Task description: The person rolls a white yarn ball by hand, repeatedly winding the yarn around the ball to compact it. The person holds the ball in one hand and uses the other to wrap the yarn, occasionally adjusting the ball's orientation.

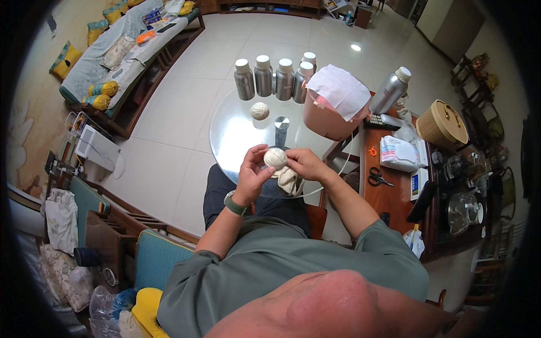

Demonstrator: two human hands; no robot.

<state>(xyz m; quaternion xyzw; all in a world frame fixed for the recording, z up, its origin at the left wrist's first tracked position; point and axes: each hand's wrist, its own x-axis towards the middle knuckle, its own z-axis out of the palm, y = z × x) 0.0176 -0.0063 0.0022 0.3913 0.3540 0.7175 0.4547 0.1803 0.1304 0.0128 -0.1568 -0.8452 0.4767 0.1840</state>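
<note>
Between my two hands is a cream-coloured ball of yarn (275,158). My left hand (252,171) cups it from the left, thumb beneath and fingers behind. The fingertips of my right hand (308,162) pinch at its right side; whether they grip the ball or a strand is too small to tell. Just below the ball lies a bunched piece of cream knitted or woven fabric (288,181), close to the near edge of the round glass table (228,139). A second yarn ball (259,111) rests farther off on the glass.
Several metal bottles with white caps (243,80) stand at the table's far side. Beside them is a pink bucket (325,120) with a white cloth (340,91) over it. On the wooden table (391,200) at right lie black scissors (379,177) and a tissue pack (398,154).
</note>
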